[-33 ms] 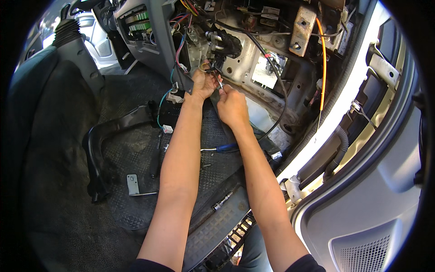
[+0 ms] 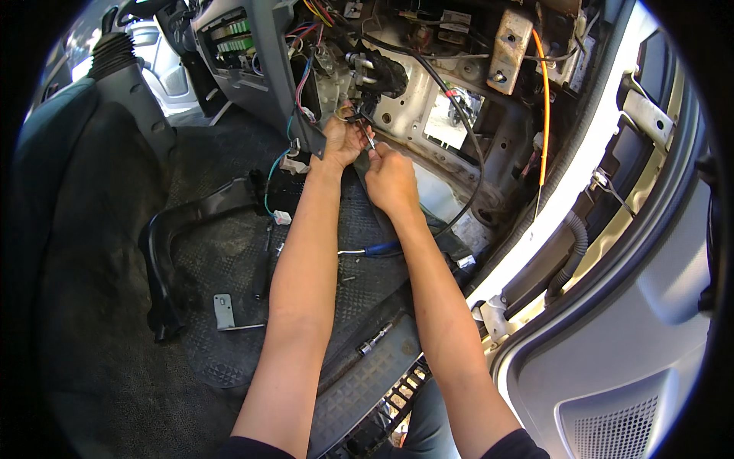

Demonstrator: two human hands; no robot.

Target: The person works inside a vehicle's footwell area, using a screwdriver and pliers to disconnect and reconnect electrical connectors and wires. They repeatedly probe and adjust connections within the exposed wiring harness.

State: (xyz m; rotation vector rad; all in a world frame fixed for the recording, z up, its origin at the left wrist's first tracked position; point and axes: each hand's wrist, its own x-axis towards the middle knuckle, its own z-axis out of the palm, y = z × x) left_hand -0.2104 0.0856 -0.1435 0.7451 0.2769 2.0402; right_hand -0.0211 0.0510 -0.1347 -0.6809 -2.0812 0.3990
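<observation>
My left hand (image 2: 344, 143) reaches up under the opened dashboard, fingers curled at a small dark part with thin wires (image 2: 353, 115) below a black unit with metal pipe stubs (image 2: 378, 73). What those fingers grip is mostly hidden. Just right of it, my right hand (image 2: 391, 180) is closed round a slim shiny metal tool (image 2: 370, 138). Its tip points up and left at the dark part, close to my left fingertips. The tool's kind is too small to tell, and its grip end is covered by my fist.
A blue-handled tool (image 2: 381, 249) lies beneath my forearms. On the rubber floor mat are an L-shaped metal bracket (image 2: 224, 312) and a curved black trim piece (image 2: 157, 256). A socket tool (image 2: 376, 340) lies near the sill. A white connector (image 2: 282, 218) and orange cable (image 2: 546, 107) hang loose.
</observation>
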